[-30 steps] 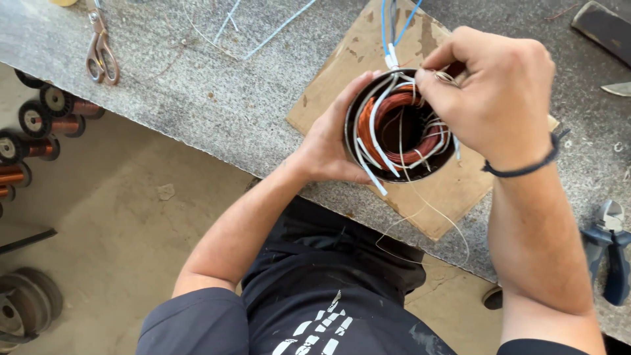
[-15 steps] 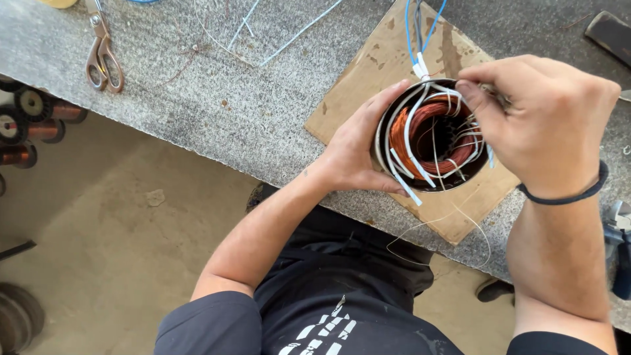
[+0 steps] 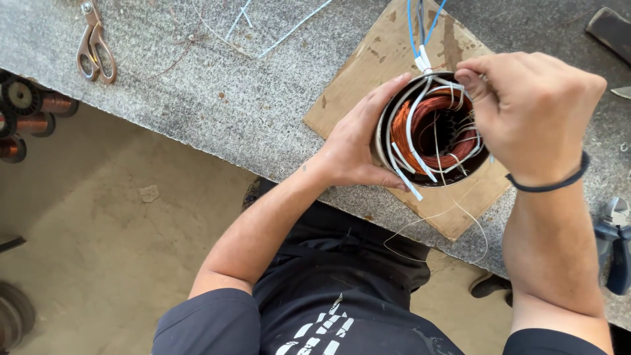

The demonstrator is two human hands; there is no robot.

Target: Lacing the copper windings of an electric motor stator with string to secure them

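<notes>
I judge I am lacing the winding: my left hand (image 3: 351, 148) clasps the motor stator (image 3: 430, 131) from the left, my right hand (image 3: 532, 115) fingers pinch a thin wire at its far rim, and next it needs a careful pull.

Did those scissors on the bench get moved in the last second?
No. The scissors lie at the same spot by the grey bench edge, near the same wire scraps; only the camera shifted. The left hand grips the stator.

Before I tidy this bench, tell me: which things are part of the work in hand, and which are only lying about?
In hand:
left hand steadying the wound motor stator
right hand at its white sleeved leads
cardboard sheet beneath

Lying about:
scissors
copper wire spools
blue-handled pliers
loose wire offcuts
</notes>
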